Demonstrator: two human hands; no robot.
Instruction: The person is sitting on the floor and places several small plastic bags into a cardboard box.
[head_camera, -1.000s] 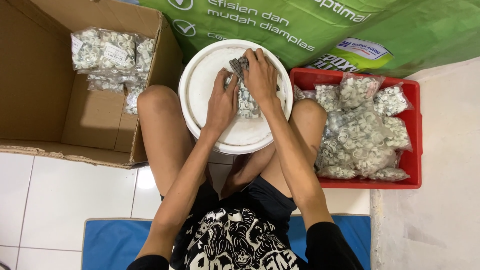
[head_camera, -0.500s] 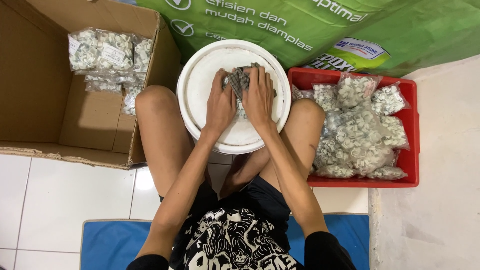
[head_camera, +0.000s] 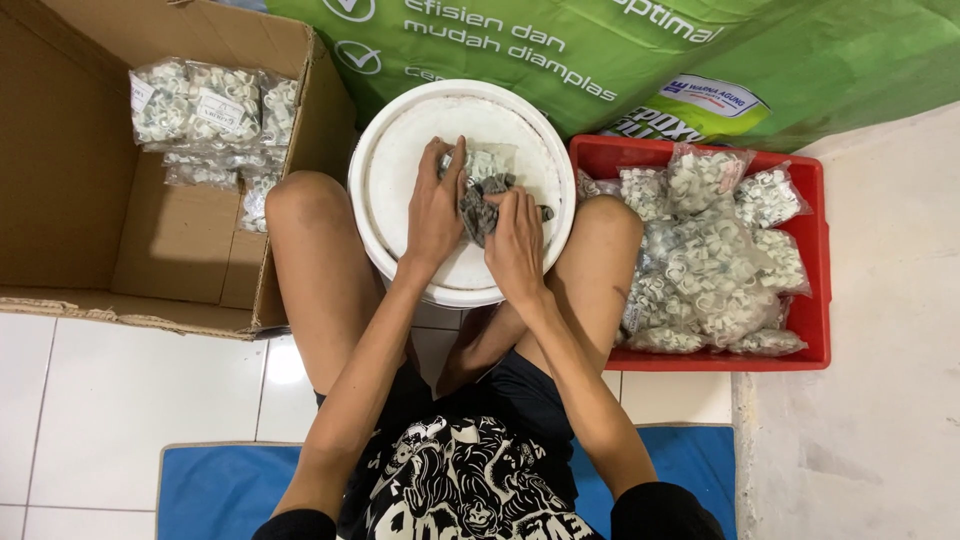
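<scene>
A white round bucket lid (head_camera: 400, 160) sits between my knees. On it lies a clear plastic bag of small white clips (head_camera: 487, 162). My left hand (head_camera: 436, 208) presses flat on the bag's left side. My right hand (head_camera: 516, 240) is closed on a grey cloth (head_camera: 478, 208) and rubs it against the bag. Both hands are close together over the lid's middle.
An open cardboard box (head_camera: 120, 250) at the left holds several bags of clips (head_camera: 205, 110). A red plastic tray (head_camera: 815, 260) at the right is piled with more bags (head_camera: 710, 250). A green sack (head_camera: 600, 50) lies behind. A blue mat (head_camera: 220, 490) lies under me.
Both hands have slid toward me over the lid. The right hand with the grey cloth moved down off the top of the bag, which now shows beyond the fingers.
</scene>
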